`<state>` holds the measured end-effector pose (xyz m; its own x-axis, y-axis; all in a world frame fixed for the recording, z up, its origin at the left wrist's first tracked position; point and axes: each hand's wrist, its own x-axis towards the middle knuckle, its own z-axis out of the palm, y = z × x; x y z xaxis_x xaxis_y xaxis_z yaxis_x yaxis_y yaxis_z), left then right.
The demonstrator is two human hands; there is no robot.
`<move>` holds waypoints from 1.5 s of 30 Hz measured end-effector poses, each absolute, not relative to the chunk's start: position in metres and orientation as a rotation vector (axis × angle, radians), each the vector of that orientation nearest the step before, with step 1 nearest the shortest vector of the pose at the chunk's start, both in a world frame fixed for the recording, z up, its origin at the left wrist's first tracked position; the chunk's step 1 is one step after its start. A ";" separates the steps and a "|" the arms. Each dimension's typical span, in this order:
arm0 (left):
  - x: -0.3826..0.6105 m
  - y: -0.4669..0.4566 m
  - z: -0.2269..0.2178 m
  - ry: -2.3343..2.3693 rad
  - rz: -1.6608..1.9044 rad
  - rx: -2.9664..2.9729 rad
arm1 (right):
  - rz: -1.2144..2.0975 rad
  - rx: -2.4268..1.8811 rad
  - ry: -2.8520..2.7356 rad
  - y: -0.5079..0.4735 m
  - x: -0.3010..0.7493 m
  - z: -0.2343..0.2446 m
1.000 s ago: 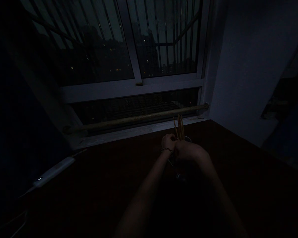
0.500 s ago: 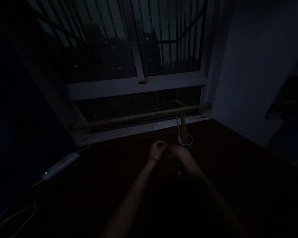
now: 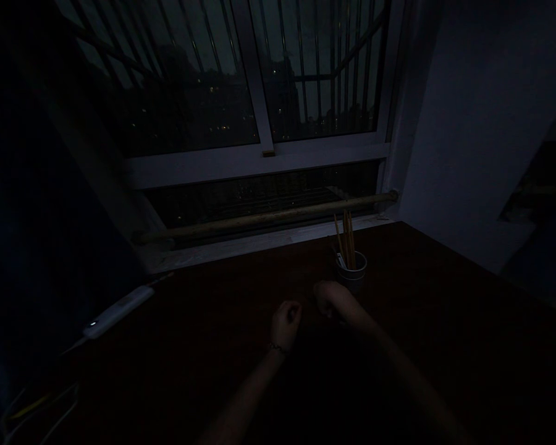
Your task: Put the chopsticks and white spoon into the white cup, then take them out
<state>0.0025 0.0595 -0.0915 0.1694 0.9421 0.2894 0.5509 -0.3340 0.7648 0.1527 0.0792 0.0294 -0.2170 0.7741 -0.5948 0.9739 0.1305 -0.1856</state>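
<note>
Both hands drawn back from cup since a second ago. It stands at 2 o'clock of right hand, near but apart. Left hand at 8 o'clock. Fingers curled, possibly gripping something small; too dark, cannot tell. Sticks upright in cup on table.

Both hands curled loosely, left hand just beside right hand, forearms extended.

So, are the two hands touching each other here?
Apart. The head view shows a dark strip of table between the left hand and the right hand.
</note>
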 end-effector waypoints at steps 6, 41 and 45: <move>0.003 0.057 -0.088 1.425 1.083 1.893 | -0.810 1.913 2.797 0.055 0.212 0.086; 0.007 0.050 -0.081 1.388 1.075 1.928 | -0.220 2.763 2.222 0.056 0.240 0.093; 0.008 0.047 -0.075 1.365 1.095 1.788 | 0.036 2.788 2.396 0.010 0.216 0.122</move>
<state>0.0082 0.0475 -0.0751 0.1187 0.9640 0.2381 0.4414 -0.2660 0.8570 0.2158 0.0095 0.1217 0.2094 0.9147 0.3456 0.9246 -0.0702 -0.3744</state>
